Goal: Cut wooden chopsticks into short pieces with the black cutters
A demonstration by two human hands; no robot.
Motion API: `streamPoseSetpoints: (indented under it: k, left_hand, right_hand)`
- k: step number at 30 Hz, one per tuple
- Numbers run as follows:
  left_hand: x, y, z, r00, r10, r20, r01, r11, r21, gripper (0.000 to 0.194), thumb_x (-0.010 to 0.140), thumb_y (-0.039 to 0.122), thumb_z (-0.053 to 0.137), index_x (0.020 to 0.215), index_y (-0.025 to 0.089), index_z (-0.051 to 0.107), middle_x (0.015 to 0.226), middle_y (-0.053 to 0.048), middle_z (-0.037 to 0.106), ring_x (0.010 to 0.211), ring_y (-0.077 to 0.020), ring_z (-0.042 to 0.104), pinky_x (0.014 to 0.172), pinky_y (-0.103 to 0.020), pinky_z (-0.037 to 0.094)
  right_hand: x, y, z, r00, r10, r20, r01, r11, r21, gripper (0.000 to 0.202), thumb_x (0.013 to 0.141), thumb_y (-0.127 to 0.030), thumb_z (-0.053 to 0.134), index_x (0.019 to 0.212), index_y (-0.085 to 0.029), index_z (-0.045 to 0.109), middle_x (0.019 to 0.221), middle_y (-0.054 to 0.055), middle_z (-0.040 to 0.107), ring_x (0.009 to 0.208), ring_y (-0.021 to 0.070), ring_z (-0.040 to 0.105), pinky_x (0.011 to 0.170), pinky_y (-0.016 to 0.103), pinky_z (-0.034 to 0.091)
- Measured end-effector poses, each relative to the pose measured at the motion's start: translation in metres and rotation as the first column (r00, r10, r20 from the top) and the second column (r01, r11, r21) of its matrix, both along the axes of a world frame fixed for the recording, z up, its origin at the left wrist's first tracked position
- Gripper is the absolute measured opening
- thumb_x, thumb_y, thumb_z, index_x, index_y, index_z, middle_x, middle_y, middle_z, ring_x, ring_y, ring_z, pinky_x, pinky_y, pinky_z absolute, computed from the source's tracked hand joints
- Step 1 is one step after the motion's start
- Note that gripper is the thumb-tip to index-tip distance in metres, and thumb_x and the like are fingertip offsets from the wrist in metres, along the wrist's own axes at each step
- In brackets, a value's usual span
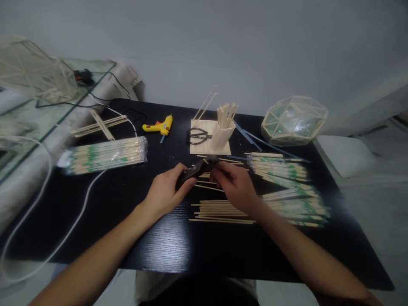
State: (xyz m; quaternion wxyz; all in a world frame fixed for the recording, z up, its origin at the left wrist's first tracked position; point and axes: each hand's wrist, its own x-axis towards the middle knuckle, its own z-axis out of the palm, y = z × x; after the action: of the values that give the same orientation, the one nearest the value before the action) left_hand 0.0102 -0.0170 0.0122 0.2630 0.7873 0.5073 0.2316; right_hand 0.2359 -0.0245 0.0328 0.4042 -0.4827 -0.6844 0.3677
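Observation:
Over the middle of the black table, a dark, elongated object (198, 168) is held between both hands; what it is cannot be made out. My left hand (167, 189) is closed round its left end, with the thumb along the near side. At its right end, my right hand (234, 182) pinches it with bent fingers. Below and behind the hands lie loose wooden sticks (219, 209). Just beyond is a square wooden base (200, 148) bearing a stick-built holder (220, 138) full of upright sticks, with black scissors (198, 136) lying beside the holder.
A yellow glue gun (158, 126) lies at the back. Packed sticks (108, 156) are on the left, opened packs (287, 170) on the right. A faceted stick-framed form (295, 121) stands back right. A white cable (81, 208) loops at left, near a glass-topped table (86, 66).

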Motion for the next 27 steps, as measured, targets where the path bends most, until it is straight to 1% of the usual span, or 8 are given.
streamPoseSetpoints:
  k: [3,8,15,18,20,23,25,27]
  left_hand:
    - [0.001,-0.001,0.000,1.000,-0.002,-0.008,0.002,1.000,-0.004,0.042,0.101,0.057,0.045,0.108,0.019,0.061,0.089,-0.006,0.073,0.079,-0.0240,0.069,0.072,-0.034,0.048]
    - [0.001,-0.002,0.000,0.999,-0.035,0.016,0.035,0.999,-0.004,0.040,0.102,0.055,0.045,0.104,0.019,0.062,0.090,-0.006,0.072,0.082,-0.0234,0.069,0.074,-0.034,0.049]
    - [0.000,-0.001,-0.001,0.998,-0.055,0.035,0.055,0.998,0.007,0.039,0.102,0.053,0.045,0.103,0.019,0.062,0.089,-0.005,0.071,0.082,-0.0227,0.068,0.074,-0.034,0.048]
    - [0.000,-0.001,-0.001,0.997,-0.059,0.051,0.060,0.998,-0.010,0.039,0.102,0.053,0.045,0.103,0.019,0.062,0.090,-0.005,0.071,0.082,-0.0224,0.067,0.075,-0.034,0.047]
    - [0.000,-0.002,-0.001,0.996,-0.062,0.065,0.064,0.998,-0.025,0.039,0.102,0.054,0.045,0.105,0.018,0.062,0.091,-0.006,0.071,0.082,-0.0226,0.067,0.076,-0.034,0.047]
    - [-0.001,-0.002,0.000,0.995,-0.065,0.074,0.067,0.997,-0.031,0.040,0.102,0.054,0.045,0.105,0.018,0.063,0.091,-0.006,0.070,0.083,-0.0228,0.066,0.076,-0.035,0.046]
    - [-0.001,-0.002,0.000,0.995,-0.069,0.072,0.071,0.997,-0.025,0.039,0.102,0.053,0.045,0.104,0.018,0.062,0.089,-0.006,0.069,0.081,-0.0225,0.066,0.076,-0.035,0.046]
    - [-0.001,-0.002,-0.001,0.995,-0.076,0.069,0.077,0.997,-0.016,0.039,0.102,0.053,0.045,0.104,0.018,0.062,0.089,-0.006,0.069,0.080,-0.0224,0.065,0.075,-0.034,0.046]
  right_hand:
    - [-0.001,-0.001,0.001,0.999,-0.009,0.032,0.008,0.999,0.042,0.026,0.101,-0.025,0.055,0.079,-0.018,0.067,0.066,-0.001,0.063,0.062,0.0134,0.057,0.064,0.025,0.043]
    - [0.001,-0.002,0.004,1.000,0.016,-0.014,-0.015,1.000,0.006,0.034,0.102,-0.031,0.056,0.070,-0.019,0.060,0.062,-0.002,0.056,0.060,0.0127,0.052,0.062,0.026,0.040]
    - [0.002,-0.001,0.007,0.993,0.075,-0.096,-0.081,0.995,-0.063,0.038,0.104,-0.037,0.056,0.070,-0.019,0.060,0.063,-0.002,0.055,0.060,0.0125,0.048,0.062,0.027,0.040]
    - [0.002,-0.001,0.010,0.990,0.087,-0.114,-0.096,0.993,-0.075,0.040,0.103,-0.038,0.057,0.068,-0.019,0.058,0.062,-0.002,0.052,0.058,0.0119,0.045,0.060,0.027,0.039]
    - [0.002,-0.002,0.011,0.987,0.092,-0.133,-0.105,0.990,-0.095,0.042,0.103,-0.041,0.058,0.067,-0.019,0.058,0.061,-0.002,0.051,0.057,0.0118,0.043,0.058,0.027,0.038]
    - [0.003,-0.001,0.010,0.977,0.102,-0.186,-0.130,0.980,-0.151,0.041,0.101,-0.047,0.060,0.072,-0.019,0.063,0.061,-0.002,0.051,0.055,0.0114,0.042,0.053,0.027,0.035]
    - [0.004,-0.001,0.009,0.969,0.111,-0.222,-0.153,0.971,-0.184,0.038,0.100,-0.048,0.062,0.077,-0.018,0.066,0.061,-0.002,0.052,0.054,0.0110,0.042,0.051,0.026,0.033]
    - [0.005,0.000,0.008,0.961,0.118,-0.252,-0.171,0.965,-0.200,0.038,0.099,-0.048,0.063,0.076,-0.018,0.066,0.061,-0.002,0.052,0.053,0.0103,0.041,0.049,0.026,0.031]
